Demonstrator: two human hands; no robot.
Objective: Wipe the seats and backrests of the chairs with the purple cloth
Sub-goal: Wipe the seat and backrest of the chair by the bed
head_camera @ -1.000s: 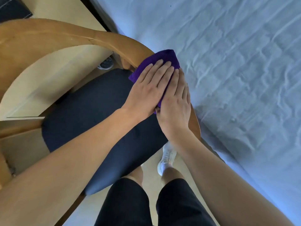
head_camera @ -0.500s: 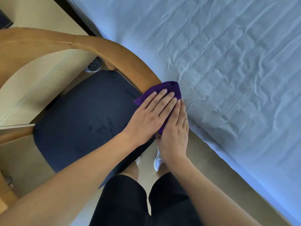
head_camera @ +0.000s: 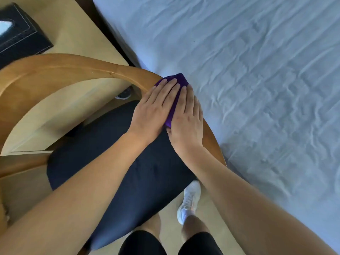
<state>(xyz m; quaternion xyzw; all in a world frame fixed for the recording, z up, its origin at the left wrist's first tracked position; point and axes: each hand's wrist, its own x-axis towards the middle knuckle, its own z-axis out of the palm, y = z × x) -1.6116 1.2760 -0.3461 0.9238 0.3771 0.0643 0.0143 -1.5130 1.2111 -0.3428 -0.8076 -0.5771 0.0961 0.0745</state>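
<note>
Head view: I'm pressing purple cloth (head_camera: 180, 80) under flat, straight-fingered left hand (head_camera: 152, 112) and right hand (head_camera: 186, 124).
Backrest (head_camera: 73, 65) is curving away leftward beyond my left hand.

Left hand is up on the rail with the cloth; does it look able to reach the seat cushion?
Probably yes. The left hand presses flat on the purple cloth over the wooden rail, and the seat cushion lies bare just below its wrist, nothing between.
</note>
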